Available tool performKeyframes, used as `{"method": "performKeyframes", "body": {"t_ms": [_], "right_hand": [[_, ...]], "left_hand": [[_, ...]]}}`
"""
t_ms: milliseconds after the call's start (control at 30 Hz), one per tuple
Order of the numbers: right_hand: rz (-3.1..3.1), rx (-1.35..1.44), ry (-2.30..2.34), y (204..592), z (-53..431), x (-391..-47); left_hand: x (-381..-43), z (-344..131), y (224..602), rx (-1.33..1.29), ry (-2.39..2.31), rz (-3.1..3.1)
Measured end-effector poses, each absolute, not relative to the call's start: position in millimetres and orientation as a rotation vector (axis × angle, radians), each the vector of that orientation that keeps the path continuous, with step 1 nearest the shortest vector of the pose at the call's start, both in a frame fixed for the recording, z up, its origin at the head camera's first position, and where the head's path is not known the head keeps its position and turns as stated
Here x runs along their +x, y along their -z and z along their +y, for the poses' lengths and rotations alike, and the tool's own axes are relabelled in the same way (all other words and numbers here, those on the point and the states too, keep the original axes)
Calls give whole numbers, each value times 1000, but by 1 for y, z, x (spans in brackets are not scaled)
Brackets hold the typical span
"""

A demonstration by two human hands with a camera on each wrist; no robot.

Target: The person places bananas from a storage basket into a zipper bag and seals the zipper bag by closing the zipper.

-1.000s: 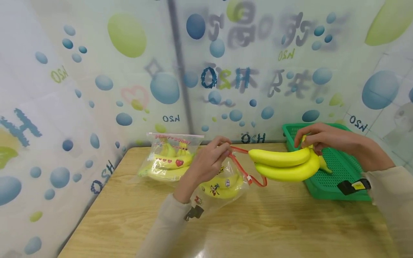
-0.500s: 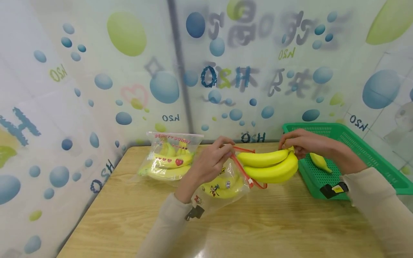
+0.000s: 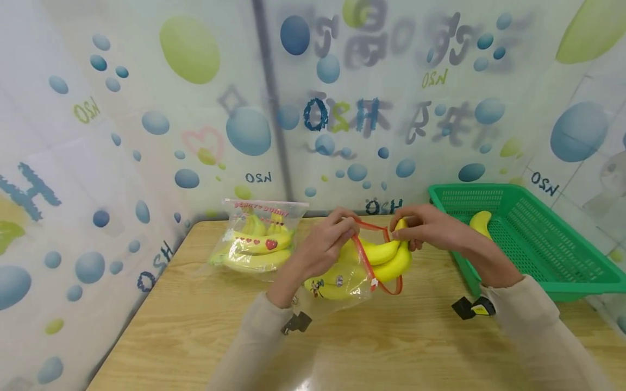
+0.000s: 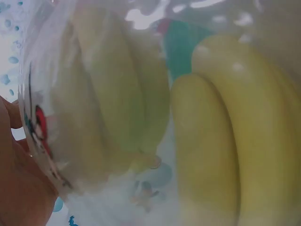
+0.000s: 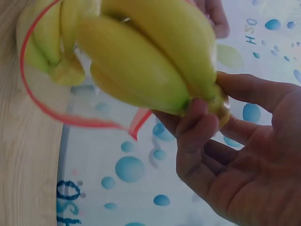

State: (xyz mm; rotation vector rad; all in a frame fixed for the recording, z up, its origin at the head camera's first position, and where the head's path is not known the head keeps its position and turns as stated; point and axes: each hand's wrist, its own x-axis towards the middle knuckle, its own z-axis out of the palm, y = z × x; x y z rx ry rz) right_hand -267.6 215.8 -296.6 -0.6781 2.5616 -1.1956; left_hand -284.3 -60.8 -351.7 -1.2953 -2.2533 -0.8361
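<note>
My left hand [image 3: 326, 241] pinches the red-edged mouth of a clear zip bag [image 3: 364, 291], which has cartoon prints and holds bananas inside. By its stem end, my right hand [image 3: 430, 228] grips a bunch of bananas [image 3: 393, 265], whose front part lies within the bag's mouth. In the right wrist view the fingers and thumb curl round the stem of that bunch [image 5: 155, 61], with the red zip edge [image 5: 75, 123] looped about it. Through the plastic, the left wrist view has the bananas [image 4: 211, 132] side by side, somewhat blurred.
A second zip bag [image 3: 254, 244] with bananas, printed with red hearts, lies at the back left of the wooden table [image 3: 352, 353]. On the right stands a green basket [image 3: 577, 266] with a banana [image 3: 481, 222] in it. A patterned curtain [image 3: 411, 81] hangs behind.
My right hand has moved left from over the basket, carrying the banana bunch partway into the bag's mouth. The left hand has stayed nearly in place, holding the bag's edge.
</note>
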Motion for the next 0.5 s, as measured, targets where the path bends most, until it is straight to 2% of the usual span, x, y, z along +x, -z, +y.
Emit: {"method": "performKeyframes", "body": {"t_ms": [500], "right_hand": [[2614,-944,1208,311,186,-262]], "left_hand": [[-282,-58,351,-1318,907,-2226]]}}
